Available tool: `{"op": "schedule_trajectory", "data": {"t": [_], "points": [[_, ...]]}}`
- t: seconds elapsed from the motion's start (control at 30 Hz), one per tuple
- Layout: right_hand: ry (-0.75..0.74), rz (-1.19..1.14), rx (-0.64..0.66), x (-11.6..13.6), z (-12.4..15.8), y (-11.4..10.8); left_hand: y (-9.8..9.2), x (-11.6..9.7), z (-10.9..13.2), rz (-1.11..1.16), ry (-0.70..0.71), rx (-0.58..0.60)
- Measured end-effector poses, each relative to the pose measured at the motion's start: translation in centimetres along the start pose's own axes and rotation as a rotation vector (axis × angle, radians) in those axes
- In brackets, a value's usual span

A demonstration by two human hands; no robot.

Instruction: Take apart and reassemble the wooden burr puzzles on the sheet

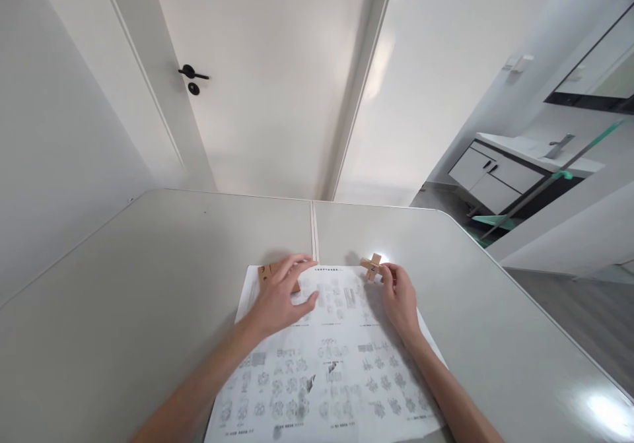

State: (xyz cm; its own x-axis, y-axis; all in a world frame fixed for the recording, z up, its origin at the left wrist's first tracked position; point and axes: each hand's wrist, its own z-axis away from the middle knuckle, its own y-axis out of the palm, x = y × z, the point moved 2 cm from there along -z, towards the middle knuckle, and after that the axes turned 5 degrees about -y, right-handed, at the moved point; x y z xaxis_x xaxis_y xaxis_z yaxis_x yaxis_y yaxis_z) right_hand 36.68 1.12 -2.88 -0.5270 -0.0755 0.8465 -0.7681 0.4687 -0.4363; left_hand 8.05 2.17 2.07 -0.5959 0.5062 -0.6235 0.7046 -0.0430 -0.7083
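Observation:
Between the fingertips of my right hand (pixel 400 298) is a small wooden block puzzle (pixel 372 267), made of crossed pieces with a dark mark like a 2 on one. It sits at the top right edge of a printed sheet (pixel 337 337). My left hand (pixel 282 298) is spread above the sheet, thumb and fingers apart, with nothing between them. Behind its fingers lie light brown wooden pieces (pixel 265 272) with dark marks, partly hidden by the hand. Rows of small grey assembly drawings cover the sheet, which has two torn spots near its middle.
The sheet lies on a grey table (pixel 148 311) with a seam (pixel 314 232) running away from me. Beyond the far edge stands a white door (pixel 267 86) with a black handle (pixel 193 73). To the right are a sink cabinet (pixel 500 172) and a green-ended pole (pixel 569 166).

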Motion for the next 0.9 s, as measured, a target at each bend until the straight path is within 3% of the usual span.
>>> {"op": "schedule_trajectory", "data": {"t": [0.13, 0.27, 0.43, 0.6, 0.9], "points": [[-0.044, 0.229, -0.078, -1.3, -0.8, -0.6, -2.6, 3.5, 0.4, -0.172, 0.001, -0.031], [-0.045, 0.379, -0.111, -2.2, -1.1, -1.3, -3.0, 5.3, 1.0, -0.213, -0.056, 0.029], [-0.002, 0.442, -0.125, -2.6, -1.2, -1.7, -2.0, 5.8, 1.3, -0.225, -0.056, 0.078], [0.009, 0.442, -0.136, -2.9, -1.2, -1.7, -1.6, 6.3, 1.4, -0.230, -0.117, 0.060], [-0.037, 0.404, -0.174, -2.9, -1.4, -2.0, -1.4, 6.3, 1.3, -0.211, -0.081, 0.045]]}}
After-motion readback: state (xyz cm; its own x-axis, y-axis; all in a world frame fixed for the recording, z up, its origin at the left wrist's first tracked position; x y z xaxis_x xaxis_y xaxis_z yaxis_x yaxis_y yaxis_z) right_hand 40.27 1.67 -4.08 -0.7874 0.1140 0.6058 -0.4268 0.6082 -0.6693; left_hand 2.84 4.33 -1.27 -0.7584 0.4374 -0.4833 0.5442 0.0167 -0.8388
